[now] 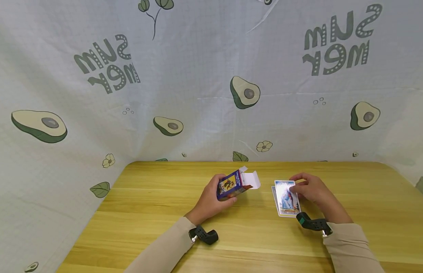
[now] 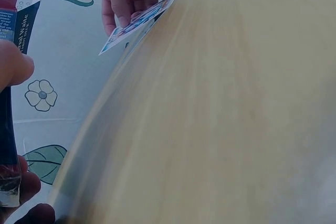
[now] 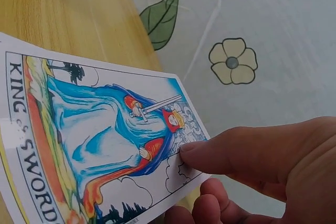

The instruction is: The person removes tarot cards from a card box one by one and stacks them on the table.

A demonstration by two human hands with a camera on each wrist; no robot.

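Observation:
My left hand (image 1: 211, 197) grips a purple card box (image 1: 229, 185), tilted above the table with its white end flap (image 1: 251, 179) standing open. In the left wrist view only the edge of the box (image 2: 10, 119) shows, with the thumb across it. The right hand (image 1: 310, 189) pinches a tarot card (image 1: 287, 199) by its edge, thumb on top and fingers beneath. "King of Swords" can be read on this card (image 3: 115, 135) in the right wrist view. Beneath it, another card (image 1: 274, 195) peeks out on the left. Whether more cards lie under these is hidden.
A wooden table (image 1: 146, 212) lies under both hands. Behind it hangs a pale cloth (image 1: 198, 76) printed with avocados and leaves, meeting the table's far edge. Each wrist wears a black camera mount, such as the left mount (image 1: 206, 235).

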